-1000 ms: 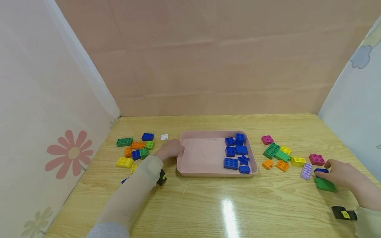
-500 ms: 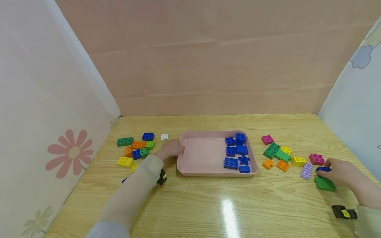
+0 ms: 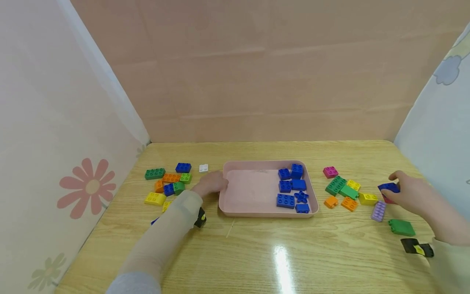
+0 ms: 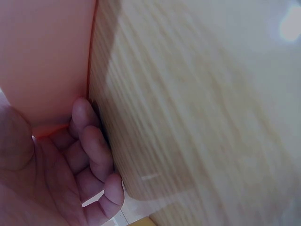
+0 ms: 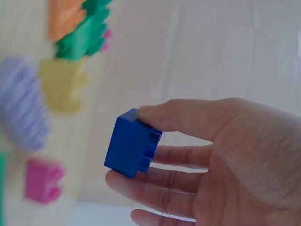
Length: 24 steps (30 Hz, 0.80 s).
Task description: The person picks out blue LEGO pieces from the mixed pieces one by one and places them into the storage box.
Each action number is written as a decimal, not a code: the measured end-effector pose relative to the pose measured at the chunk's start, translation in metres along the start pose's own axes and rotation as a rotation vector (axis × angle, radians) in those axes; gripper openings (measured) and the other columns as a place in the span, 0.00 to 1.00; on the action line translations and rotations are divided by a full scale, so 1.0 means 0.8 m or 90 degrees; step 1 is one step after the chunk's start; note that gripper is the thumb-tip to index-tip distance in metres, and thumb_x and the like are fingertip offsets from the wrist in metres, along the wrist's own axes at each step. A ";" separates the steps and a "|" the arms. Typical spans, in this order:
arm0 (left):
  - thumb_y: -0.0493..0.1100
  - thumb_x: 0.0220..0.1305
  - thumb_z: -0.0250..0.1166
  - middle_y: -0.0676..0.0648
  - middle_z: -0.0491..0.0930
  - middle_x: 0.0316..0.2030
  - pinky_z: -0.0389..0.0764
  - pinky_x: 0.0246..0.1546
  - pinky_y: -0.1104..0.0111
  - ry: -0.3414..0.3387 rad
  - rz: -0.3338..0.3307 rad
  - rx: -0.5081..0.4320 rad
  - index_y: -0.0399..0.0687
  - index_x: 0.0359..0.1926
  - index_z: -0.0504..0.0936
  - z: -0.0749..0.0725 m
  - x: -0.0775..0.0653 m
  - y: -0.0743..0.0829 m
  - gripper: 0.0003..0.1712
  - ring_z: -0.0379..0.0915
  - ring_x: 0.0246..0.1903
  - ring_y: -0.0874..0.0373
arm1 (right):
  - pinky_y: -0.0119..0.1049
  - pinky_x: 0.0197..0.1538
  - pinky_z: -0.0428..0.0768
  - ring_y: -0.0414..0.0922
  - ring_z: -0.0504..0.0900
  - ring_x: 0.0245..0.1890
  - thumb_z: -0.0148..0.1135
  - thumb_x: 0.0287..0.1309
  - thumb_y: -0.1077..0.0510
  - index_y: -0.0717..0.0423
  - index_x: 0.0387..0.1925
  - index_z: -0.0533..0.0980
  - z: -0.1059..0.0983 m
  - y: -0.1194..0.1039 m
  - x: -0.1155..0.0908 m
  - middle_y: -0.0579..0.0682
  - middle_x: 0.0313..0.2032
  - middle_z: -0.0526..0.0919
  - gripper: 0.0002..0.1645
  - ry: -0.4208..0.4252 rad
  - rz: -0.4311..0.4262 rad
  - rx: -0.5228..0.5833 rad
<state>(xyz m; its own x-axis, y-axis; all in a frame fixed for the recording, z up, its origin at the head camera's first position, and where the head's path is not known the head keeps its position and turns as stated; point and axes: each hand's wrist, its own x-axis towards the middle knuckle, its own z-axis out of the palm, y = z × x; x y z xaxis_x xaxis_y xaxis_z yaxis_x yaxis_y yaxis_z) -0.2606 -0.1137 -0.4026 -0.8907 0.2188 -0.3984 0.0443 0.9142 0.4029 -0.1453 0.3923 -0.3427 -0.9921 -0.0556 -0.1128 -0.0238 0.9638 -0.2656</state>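
My right hand point(image 3: 413, 192) pinches a blue building brick point(image 5: 128, 148) between thumb and fingers. In the head view the brick overlaps a magenta brick point(image 3: 387, 199) behind it; the right wrist view shows its studs facing my palm. At the left end of a pink tray point(image 3: 249, 214), my left hand point(image 3: 211, 183) grips the wall. Its curled fingers point(image 4: 96, 146) lie along the tray's outside in the left wrist view. Inside the tray's right part sit several blue bricks point(image 3: 285, 200) and a blue star-shaped piece point(image 3: 301, 197).
Right of the tray lie a dark green brick point(image 3: 335, 185), orange bricks point(image 3: 349, 203), a yellow brick point(image 3: 368, 199), a lilac brick point(image 3: 378, 211) and a flat green piece point(image 3: 402, 227). More mixed bricks, including a yellow one point(image 3: 155, 198) and a white one point(image 3: 203, 168), lie to the left.
My right hand has lifted the blue brick from beside the flat green piece and carried it up and slightly left. The left hand stays on the tray.
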 end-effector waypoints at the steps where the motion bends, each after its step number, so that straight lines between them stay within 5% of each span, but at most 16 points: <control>1: 0.45 0.68 0.51 0.49 0.71 0.19 0.63 0.21 0.68 0.000 0.001 0.001 0.45 0.22 0.75 0.000 0.000 0.000 0.18 0.64 0.18 0.57 | 0.50 0.28 0.77 0.59 0.78 0.26 0.61 0.58 0.59 0.84 0.48 0.59 -0.004 -0.008 0.004 0.77 0.33 0.74 0.32 0.003 -0.010 0.001; 12: 0.45 0.69 0.51 0.49 0.71 0.19 0.63 0.21 0.68 0.001 0.008 -0.002 0.45 0.21 0.75 -0.001 0.001 0.000 0.18 0.65 0.18 0.57 | 0.59 0.43 0.77 0.64 0.80 0.38 0.63 0.61 0.56 0.74 0.53 0.65 -0.014 -0.111 0.043 0.74 0.44 0.77 0.29 0.034 -0.131 -0.037; 24: 0.44 0.69 0.51 0.48 0.72 0.20 0.64 0.22 0.68 -0.003 0.009 -0.017 0.45 0.21 0.76 0.000 0.000 0.000 0.18 0.65 0.18 0.56 | 0.46 0.35 0.80 0.47 0.81 0.31 0.67 0.58 0.58 0.63 0.52 0.72 0.029 -0.219 0.088 0.56 0.42 0.80 0.24 0.028 -0.316 -0.115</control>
<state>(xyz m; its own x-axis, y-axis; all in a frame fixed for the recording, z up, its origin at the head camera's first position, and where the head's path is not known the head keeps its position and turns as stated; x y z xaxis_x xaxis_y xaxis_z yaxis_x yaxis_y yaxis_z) -0.2605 -0.1140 -0.4027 -0.8878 0.2328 -0.3969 0.0440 0.9016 0.4302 -0.2083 0.2137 -0.3263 -0.8602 -0.5093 0.0255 -0.5089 0.8541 -0.1074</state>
